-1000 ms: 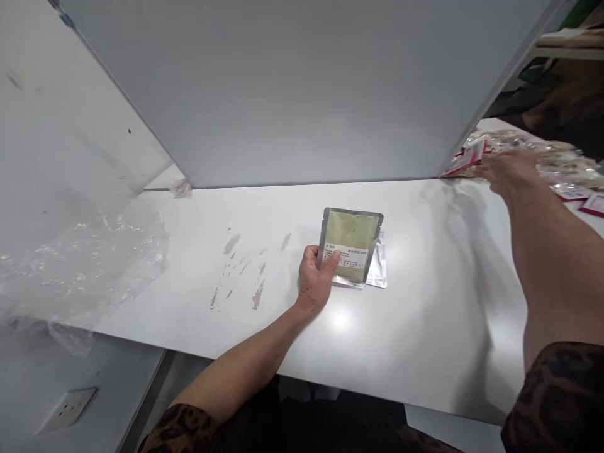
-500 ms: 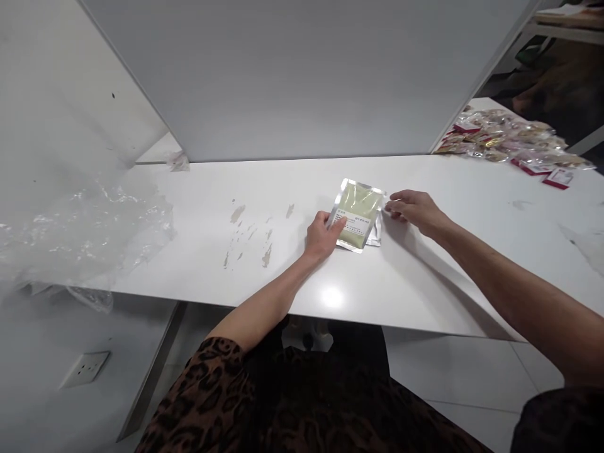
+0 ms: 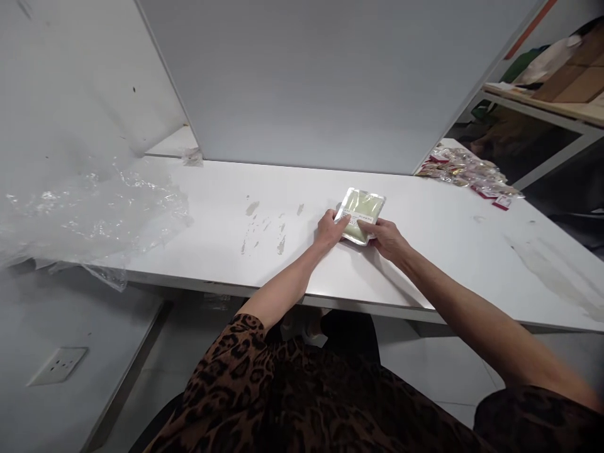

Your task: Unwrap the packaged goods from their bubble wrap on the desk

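Both hands hold a flat sachet (image 3: pixel 363 204) with a pale green face, silver edges and a white printed label, just over the white table. My left hand (image 3: pixel 331 227) grips its left side, thumb on the front. At the lower right side, my right hand (image 3: pixel 385 238) has closed on it, its thumb also lying across the front. The fingers behind the sachet are hidden. Whether a second sachet lies beneath cannot be made out now.
Crumpled clear plastic bags (image 3: pixel 89 217) cover the table's left end. Several clear packets with red labels (image 3: pixel 465 168) lie in a heap at the back right. A grey panel (image 3: pixel 311 82) rises behind the white tabletop (image 3: pixel 226 189). Beyond it stands a cardboard box (image 3: pixel 573 72).
My right hand has moved left and taken hold of the sachet's right side. The silver sachet edge that stuck out beneath is no longer visible. The view has shifted slightly.
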